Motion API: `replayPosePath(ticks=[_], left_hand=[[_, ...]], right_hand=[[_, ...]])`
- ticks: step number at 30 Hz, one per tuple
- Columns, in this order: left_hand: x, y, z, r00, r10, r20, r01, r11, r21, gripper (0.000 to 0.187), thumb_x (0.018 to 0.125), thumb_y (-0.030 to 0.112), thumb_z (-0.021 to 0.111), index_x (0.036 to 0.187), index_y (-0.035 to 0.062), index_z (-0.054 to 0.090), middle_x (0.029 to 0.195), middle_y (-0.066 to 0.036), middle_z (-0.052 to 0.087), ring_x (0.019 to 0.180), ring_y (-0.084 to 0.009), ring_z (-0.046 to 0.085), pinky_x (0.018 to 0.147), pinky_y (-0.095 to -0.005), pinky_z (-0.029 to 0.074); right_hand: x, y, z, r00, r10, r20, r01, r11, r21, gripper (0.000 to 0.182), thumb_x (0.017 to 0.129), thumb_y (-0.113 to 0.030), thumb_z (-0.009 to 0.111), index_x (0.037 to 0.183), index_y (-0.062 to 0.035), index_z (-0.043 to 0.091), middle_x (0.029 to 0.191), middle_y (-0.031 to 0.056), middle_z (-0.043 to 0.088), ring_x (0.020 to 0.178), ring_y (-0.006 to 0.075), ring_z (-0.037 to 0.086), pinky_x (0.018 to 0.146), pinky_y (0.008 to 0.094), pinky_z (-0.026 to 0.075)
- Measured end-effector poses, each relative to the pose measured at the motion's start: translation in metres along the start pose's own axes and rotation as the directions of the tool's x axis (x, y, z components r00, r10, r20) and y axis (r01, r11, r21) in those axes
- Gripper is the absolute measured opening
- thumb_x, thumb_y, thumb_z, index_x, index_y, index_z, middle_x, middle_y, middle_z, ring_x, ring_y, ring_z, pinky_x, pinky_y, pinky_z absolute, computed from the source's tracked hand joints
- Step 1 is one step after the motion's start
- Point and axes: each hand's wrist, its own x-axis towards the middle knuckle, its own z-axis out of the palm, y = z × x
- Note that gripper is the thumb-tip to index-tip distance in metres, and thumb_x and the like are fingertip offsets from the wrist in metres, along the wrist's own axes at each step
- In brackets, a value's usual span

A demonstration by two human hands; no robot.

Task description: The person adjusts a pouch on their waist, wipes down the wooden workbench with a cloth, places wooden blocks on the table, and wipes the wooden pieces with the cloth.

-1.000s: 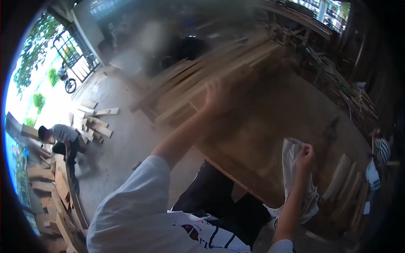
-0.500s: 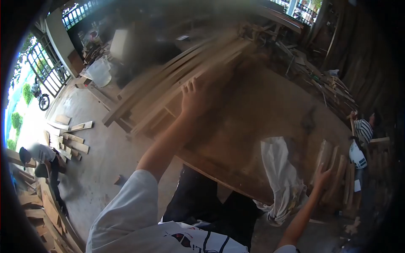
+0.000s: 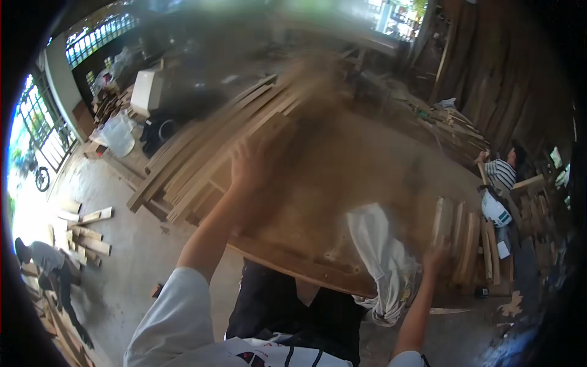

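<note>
My left hand (image 3: 247, 162) has its fingers curled over the edge of a long wooden board (image 3: 269, 131), at the near side of a stack of boards; haze blurs the fingertips. My right hand (image 3: 436, 260) is closed against a short upright wooden piece (image 3: 443, 221), one of several in a row, and its fingers are partly blurred. Between my arms lies a brown wooden tabletop (image 3: 293, 266) with a raised front edge. A crumpled whitish cloth (image 3: 379, 244) hangs over that edge, close to my right hand.
At the far left a person (image 3: 52, 263) bends near scattered wood offcuts (image 3: 85, 235). Another person in a striped shirt (image 3: 501, 174) is at the right, behind a white helmet (image 3: 494, 208). Tall planks (image 3: 489, 79) lean at the back right. A clear plastic bag (image 3: 117, 133) sits back left.
My view has turned, so the scene shifts left and tilts. Both hands stay by the same wood. The person at the left leans lower in the picture.
</note>
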Motion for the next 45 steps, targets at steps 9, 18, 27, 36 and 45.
replayPosePath(ticks=[9,18,27,36,45], left_hand=[[-0.005,0.008,-0.011,0.999,0.018,-0.04,-0.017,1.0,0.017,0.08,0.092,0.052,0.058,0.158,0.0195,0.026,0.154,-0.028,0.027,0.14,-0.0449,0.029,0.114,-0.0574,0.024],[0.002,0.002,0.011,0.997,0.005,-0.081,-0.002,1.0,0.03,0.085,0.087,0.051,0.063,0.157,0.0195,0.028,0.153,-0.028,0.027,0.137,-0.0444,0.031,0.113,-0.056,0.025],[0.008,-0.002,0.011,1.0,-0.001,0.015,0.0,0.999,0.046,0.089,0.087,0.055,0.062,0.159,0.0213,0.021,0.153,-0.028,0.027,0.139,-0.044,0.029,0.112,-0.0566,0.025],[-0.022,0.025,-0.05,0.979,0.2,-0.042,-0.204,0.962,-0.18,0.082,0.088,0.045,0.067,0.156,0.0188,0.029,0.158,-0.025,0.022,0.147,-0.0461,0.016,0.117,-0.0635,0.014],[-0.194,0.092,-0.017,0.949,0.311,-0.056,-0.27,0.703,-0.658,0.059,0.09,0.039,0.065,0.142,0.0154,0.049,0.148,-0.021,0.04,0.145,-0.0437,0.024,0.116,-0.0593,0.017]], right_hand=[[-0.011,-0.019,-0.017,0.998,0.049,0.034,-0.049,0.999,0.009,0.058,0.092,-0.018,0.067,0.144,-0.0023,0.047,0.153,0.03,0.032,0.139,0.0452,0.037,0.114,0.052,0.033],[-0.014,-0.009,0.0,0.999,0.001,-0.036,-0.002,0.999,-0.034,0.06,0.092,-0.021,0.063,0.146,-0.0039,0.043,0.152,0.0298,0.034,0.142,0.043,0.033,0.117,0.0512,0.027],[-0.024,-0.017,-0.015,0.986,-0.07,-0.149,0.1,0.974,0.202,0.049,0.092,-0.014,0.062,0.139,-0.0098,0.05,0.142,0.019,0.052,0.139,0.0412,0.037,0.117,0.0516,0.027],[-0.027,-0.031,-0.036,0.945,-0.046,-0.322,0.125,0.966,0.228,0.041,0.09,-0.007,0.062,0.13,-0.0077,0.054,0.129,0.0216,0.058,0.129,0.0417,0.047,0.11,0.053,0.032],[-0.074,-0.111,-0.077,0.983,0.072,-0.167,0.055,0.755,0.654,0.037,0.092,-0.012,0.063,0.126,-0.0034,0.055,0.12,0.0202,0.061,0.115,0.0392,0.057,0.096,0.0482,0.045]])
